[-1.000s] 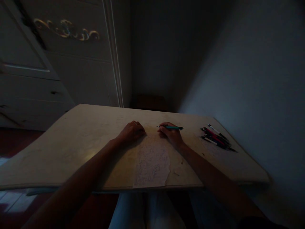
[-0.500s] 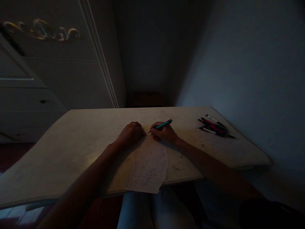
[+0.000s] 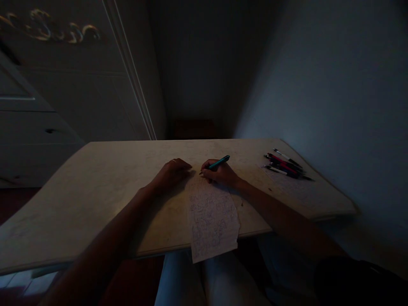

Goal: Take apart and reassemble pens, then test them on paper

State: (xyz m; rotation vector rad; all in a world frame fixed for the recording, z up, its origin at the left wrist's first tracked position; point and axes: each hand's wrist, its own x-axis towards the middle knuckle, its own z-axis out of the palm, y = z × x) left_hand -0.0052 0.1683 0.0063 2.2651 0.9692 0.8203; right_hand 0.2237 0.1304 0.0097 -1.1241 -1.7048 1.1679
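A teal pen (image 3: 219, 162) slants up out of my right hand (image 3: 219, 173), whose fingers are closed around it near the tip. The tip points down at the top part of a sheet of paper (image 3: 214, 221), covered in handwriting and hanging over the table's front edge. My left hand (image 3: 174, 173), with a ring on one finger, rests on the table at the paper's upper left. Its fingers stretch toward the sheet with nothing seen in them; their undersides are hidden.
Several pens (image 3: 287, 165) lie in a pile at the right of the pale table (image 3: 105, 182), partly over another written sheet (image 3: 288, 187). Small dark bits (image 3: 242, 204) dot the surface. A wall (image 3: 334, 93) stands to the right, a cabinet (image 3: 79, 97) to the left.
The paper has turned, its lower end swinging to the right. My left hand has shifted slightly left and its fingers look straighter. The pen stays in my right hand.
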